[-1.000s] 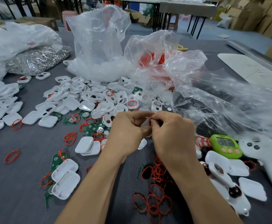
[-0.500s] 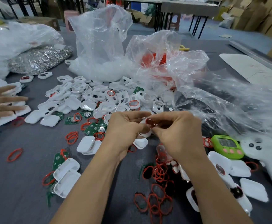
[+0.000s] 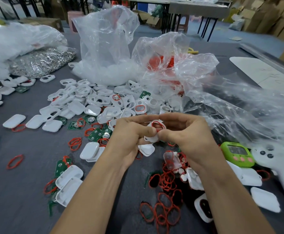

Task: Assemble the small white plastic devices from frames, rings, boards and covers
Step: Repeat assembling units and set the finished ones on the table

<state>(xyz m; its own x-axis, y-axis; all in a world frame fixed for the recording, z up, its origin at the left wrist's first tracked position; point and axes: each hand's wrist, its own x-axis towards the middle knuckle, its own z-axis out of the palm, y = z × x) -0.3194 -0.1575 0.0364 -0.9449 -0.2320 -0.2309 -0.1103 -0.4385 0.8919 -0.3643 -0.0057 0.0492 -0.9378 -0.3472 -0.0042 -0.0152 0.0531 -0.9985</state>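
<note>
Left hand (image 3: 131, 132), right hand (image 3: 186, 134) pinch white frame (image 3: 152, 139), red ring (image 3: 155, 122) at top; long axis lower-left to upper-right.

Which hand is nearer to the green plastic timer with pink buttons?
Right. The right hand is just left of the green plastic timer; the left hand lies farther left, past the right.

Frame (image 3: 151, 139) at centre | frame heap (image 3: 104, 102) at 11 o'clock | bags (image 3: 107, 48) behind it, 12 | rings (image 3: 164, 211) at 6 | timer (image 3: 237, 154) at 3 | covers (image 3: 68, 184) at 8
</note>
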